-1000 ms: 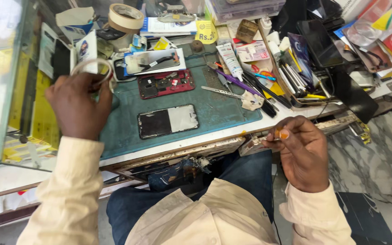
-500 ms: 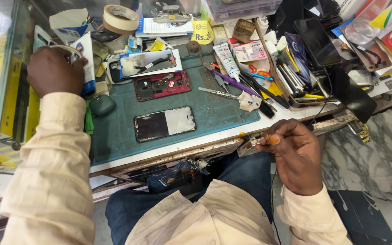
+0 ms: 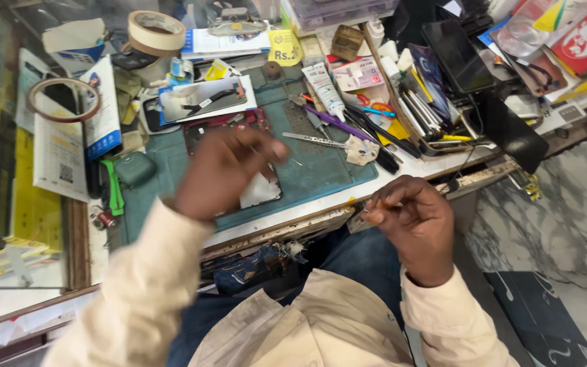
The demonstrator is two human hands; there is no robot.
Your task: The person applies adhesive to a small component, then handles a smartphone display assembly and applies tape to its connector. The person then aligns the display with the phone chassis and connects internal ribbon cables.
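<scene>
Phone panel: a dark phone panel lies on the green mat at the centre of the frame, mostly covered by the left hand; only a pale corner shows.
Left grip: the left hand is blurred over the panel, fingers loosely curled; I cannot tell whether it pinches anything.
Right grip: the right hand sits below the desk edge, right of centre, fingers closed on a small orange-tipped tool.
Change: half a second ago the left hand was at the upper left by the leaflets; now it is back over the panel, and a thin tape ring lies there on the papers. The right hand has hardly moved.
Meaning: by my judgement, work returns to the panel.
Containers: an open tray upper right holds upright tools, pens and cards; a clear lidded box at the top edge holds contents too small to tell.
Nearby: tweezers on the mat; a wide tape roll at upper left.
</scene>
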